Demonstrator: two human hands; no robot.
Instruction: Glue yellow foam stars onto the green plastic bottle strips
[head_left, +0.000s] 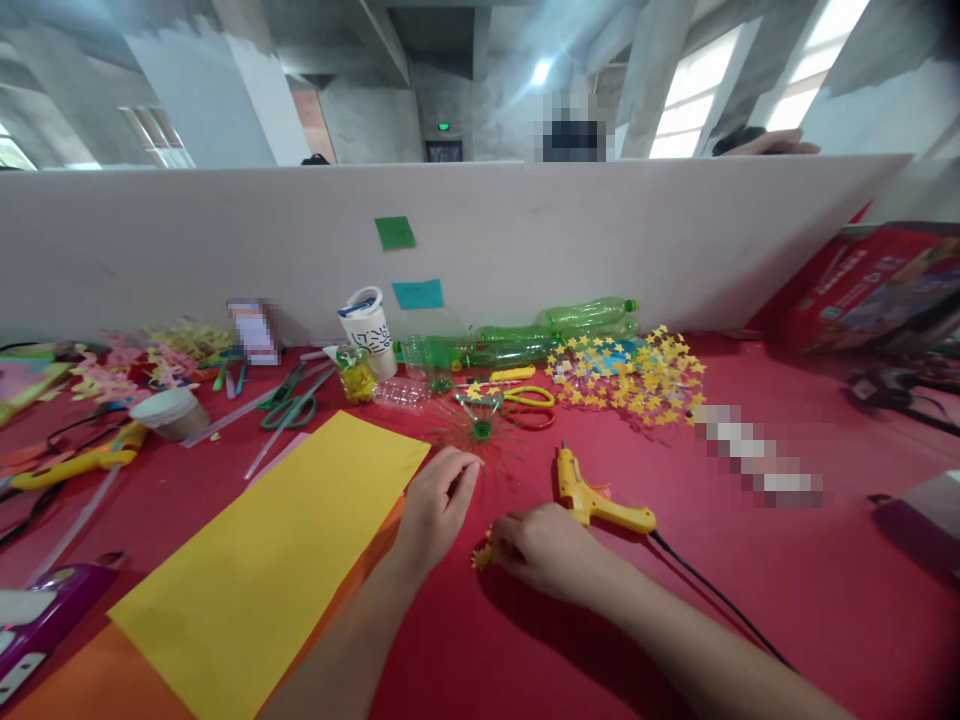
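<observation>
My left hand (439, 505) is closed, thumb and fingers drawn together, at the near side of a cut plastic bottle top (481, 430) with a green cap and thin strips fanning out. Whether a strip is pinched in it, I cannot see. Lower right, my right hand (540, 545) curls down over a small heap of yellow stars (482, 553), its fingertips partly hidden among them. Just beyond that hand lies a yellow hot glue gun (589, 492) with its nozzle pointing away. Yellow card (285, 560) lies left of my left hand, over orange sheets (105, 675).
Green plastic bottles (517, 345), a white cup (369, 335) and a star-covered piece (637, 375) line the white partition (300, 240). Yellow-handled scissors (531, 397) lie before them. Another glue gun (82, 460) is at left; a black cord (720, 590) runs right.
</observation>
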